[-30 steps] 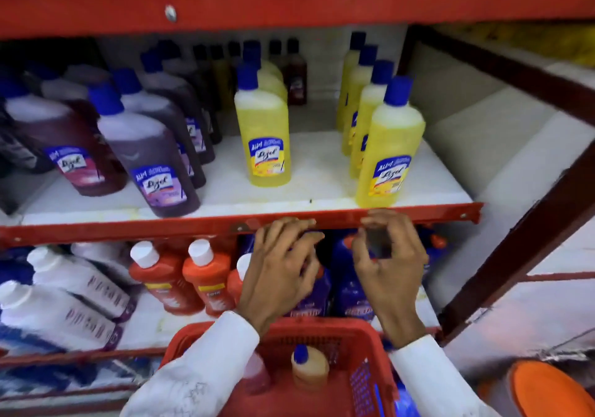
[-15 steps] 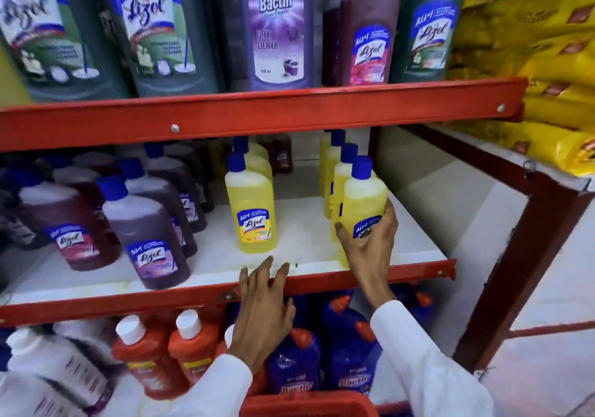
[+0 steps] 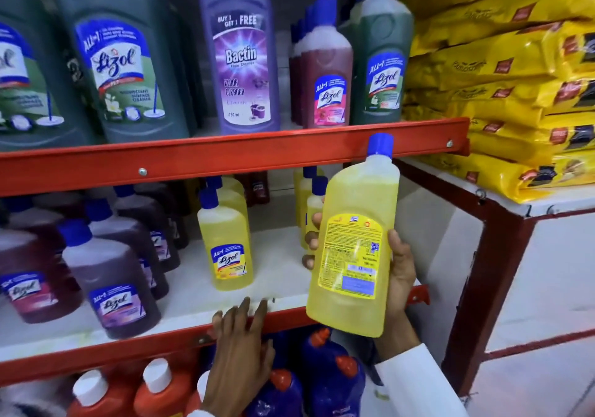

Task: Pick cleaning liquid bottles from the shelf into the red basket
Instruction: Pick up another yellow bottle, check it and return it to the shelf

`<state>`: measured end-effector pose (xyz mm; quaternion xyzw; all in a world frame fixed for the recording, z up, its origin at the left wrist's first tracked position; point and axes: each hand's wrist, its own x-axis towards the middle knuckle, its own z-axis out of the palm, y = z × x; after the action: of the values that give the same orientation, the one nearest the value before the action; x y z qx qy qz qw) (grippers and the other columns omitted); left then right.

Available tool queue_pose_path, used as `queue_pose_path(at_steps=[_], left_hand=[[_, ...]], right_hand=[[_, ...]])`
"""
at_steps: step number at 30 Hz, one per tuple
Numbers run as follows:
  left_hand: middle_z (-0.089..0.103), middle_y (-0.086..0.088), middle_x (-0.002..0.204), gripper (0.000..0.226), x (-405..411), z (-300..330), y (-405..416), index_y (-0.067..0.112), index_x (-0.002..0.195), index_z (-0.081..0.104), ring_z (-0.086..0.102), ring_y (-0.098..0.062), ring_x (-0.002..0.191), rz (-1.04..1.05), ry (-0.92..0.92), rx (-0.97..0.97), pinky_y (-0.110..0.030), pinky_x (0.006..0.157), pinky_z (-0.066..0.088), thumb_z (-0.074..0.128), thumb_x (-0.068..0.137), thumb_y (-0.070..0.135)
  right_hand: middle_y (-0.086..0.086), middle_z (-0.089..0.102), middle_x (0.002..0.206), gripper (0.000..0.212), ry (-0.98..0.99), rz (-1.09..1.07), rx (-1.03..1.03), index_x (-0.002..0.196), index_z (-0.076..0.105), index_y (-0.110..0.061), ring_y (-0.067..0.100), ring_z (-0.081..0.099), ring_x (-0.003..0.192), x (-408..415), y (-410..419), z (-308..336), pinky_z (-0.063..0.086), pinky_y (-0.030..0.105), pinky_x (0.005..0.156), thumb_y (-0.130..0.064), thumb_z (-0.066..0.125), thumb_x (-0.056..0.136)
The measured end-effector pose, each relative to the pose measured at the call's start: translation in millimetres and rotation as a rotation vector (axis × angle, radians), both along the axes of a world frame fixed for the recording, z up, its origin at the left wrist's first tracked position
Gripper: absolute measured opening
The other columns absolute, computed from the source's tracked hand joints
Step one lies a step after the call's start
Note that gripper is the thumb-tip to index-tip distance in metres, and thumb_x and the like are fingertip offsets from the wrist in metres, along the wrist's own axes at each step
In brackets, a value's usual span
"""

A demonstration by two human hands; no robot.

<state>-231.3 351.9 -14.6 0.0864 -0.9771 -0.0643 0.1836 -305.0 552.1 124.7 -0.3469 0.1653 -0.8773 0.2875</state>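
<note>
Right hand (image 3: 397, 275) holds a full yellow plastic bottle with a blue cap (image 3: 352, 249) by its middle, lifted off the shelf. Left hand (image 3: 240, 349) rests flat and empty on the red shelf edge (image 3: 96, 349). It looks heavy, smooth and maybe slippery.

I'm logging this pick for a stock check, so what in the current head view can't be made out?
- Red basket: out of the head view, below the bottom edge.
- Held yellow bottle: front label faces away; back-label print too small to read.
- Right hand: fingers mostly hidden behind that bottle.
- Yellow bottles at the back: count unclear, the held bottle and the red shelf rail cover them.
</note>
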Motion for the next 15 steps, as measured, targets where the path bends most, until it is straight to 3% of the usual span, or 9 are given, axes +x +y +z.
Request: queue_pose_path(at_steps=[3,6,8,9,11,12,14,15], left_hand=[[0.058,-0.021,0.132,0.076,-0.4,1.2,-0.4,0.020,0.136,0.046,0.056,-0.035,0.114,0.005,-0.006,0.007,-0.048,0.102,0.023,0.063,0.065,0.040],[0.058,-0.022,0.131,0.078,0.0,1.8,0.3,0.020,0.136,0.047,0.057,-0.037,0.112,0.011,-0.006,0.009,-0.048,0.101,0.023,0.066,0.063,0.039],[0.057,-0.022,0.132,0.079,0.5,1.4,0.6,0.019,0.137,0.046,0.056,-0.036,0.113,0.012,-0.006,0.006,-0.048,0.101,0.023,0.067,0.063,0.038],[0.057,-0.021,0.133,0.079,0.8,1.4,1.2,0.020,0.137,0.045,0.056,-0.036,0.114,0.015,-0.010,0.004,-0.048,0.102,0.023,0.067,0.063,0.038],[0.057,-0.020,0.133,0.079,1.9,2.5,2.4,0.021,0.137,0.045,0.056,-0.037,0.114,0.021,-0.014,0.007,-0.048,0.102,0.022,0.066,0.063,0.037],[0.057,-0.020,0.134,0.079,2.6,3.5,3.4,0.021,0.137,0.045,0.056,-0.037,0.114,0.022,-0.017,0.012,-0.047,0.102,0.022,0.066,0.063,0.037],[0.057,-0.020,0.134,0.078,3.5,5.3,4.9,0.021,0.137,0.045,0.056,-0.037,0.114,0.025,-0.023,0.023,-0.047,0.102,0.021,0.066,0.063,0.037],[0.057,-0.020,0.134,0.078,3.9,5.8,5.0,0.021,0.138,0.045,0.057,-0.037,0.113,0.028,-0.022,0.025,-0.047,0.102,0.021,0.066,0.063,0.036]], right_hand=[[0.018,0.053,0.126,0.092,0.016,-0.043,0.028,0.143,0.034,-0.002,0.032,0.051,0.099,7.6,2.9,8.2,0.039,0.049,0.086,-0.051,0.070,0.075],[0.015,0.064,0.115,0.098,0.089,-0.463,0.290,0.138,0.048,-0.004,0.027,0.064,0.094,12.7,3.3,11.8,0.051,0.043,0.083,-0.057,0.082,0.063],[0.003,0.057,0.137,0.101,0.246,-0.925,0.559,0.151,0.032,-0.022,0.014,0.061,0.118,16.6,-4.1,9.3,0.052,0.036,0.097,-0.054,0.081,0.068],[-0.004,0.045,0.148,0.105,0.344,-1.112,0.664,0.155,0.018,-0.028,0.003,0.049,0.131,18.5,-9.5,6.1,0.046,0.025,0.104,-0.049,0.080,0.073],[-0.011,0.027,0.147,0.114,0.432,-1.333,0.760,0.158,0.002,-0.026,-0.023,0.028,0.130,15.8,-20.7,-5.6,0.034,0.000,0.097,-0.037,0.083,0.078],[-0.010,0.023,0.145,0.115,0.438,-1.384,0.780,0.158,0.000,-0.025,-0.025,0.027,0.125,11.8,-24.8,-13.8,0.032,-0.006,0.091,-0.035,0.083,0.079],[-0.013,0.020,0.143,0.114,0.412,-1.427,0.794,0.156,0.000,-0.027,-0.009,0.034,0.125,2.5,-31.3,-27.1,0.034,-0.004,0.091,-0.038,0.083,0.079],[-0.015,0.019,0.141,0.113,0.393,-1.436,0.810,0.156,0.000,-0.029,0.000,0.035,0.126,-2.6,-33.3,-32.2,0.038,0.003,0.095,-0.039,0.082,0.079]])
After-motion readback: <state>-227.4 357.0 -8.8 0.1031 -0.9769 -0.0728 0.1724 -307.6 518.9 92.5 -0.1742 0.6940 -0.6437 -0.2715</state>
